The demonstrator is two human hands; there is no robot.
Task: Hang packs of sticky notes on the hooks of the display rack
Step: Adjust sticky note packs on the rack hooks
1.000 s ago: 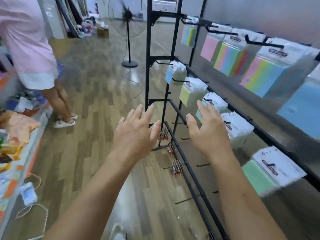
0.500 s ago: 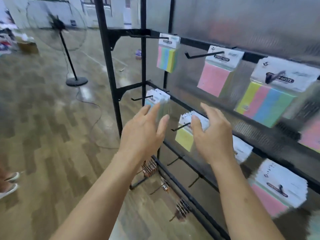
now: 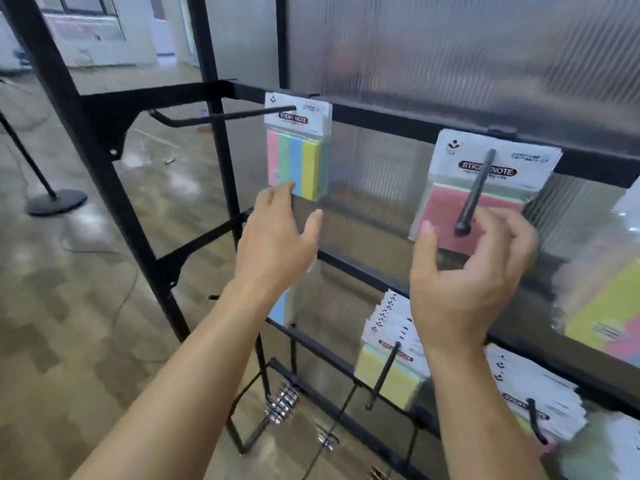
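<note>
Centre frame: my left hand [image 3: 277,244] and right hand [image 3: 471,271], empty and loose-fingered, should square the pink pack [image 3: 445,211] on its hook [image 3: 476,183].

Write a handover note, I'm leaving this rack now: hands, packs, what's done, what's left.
Left hand: open, fingertips at the lower edge of the striped multicolour pack of sticky notes on the top-left black metal hook.
Right hand: loosely curled, empty, beside the pink pack on the next hook.
Done: more packs hang on the row below.
Left: no pack in hand; probably fetch more.
</note>
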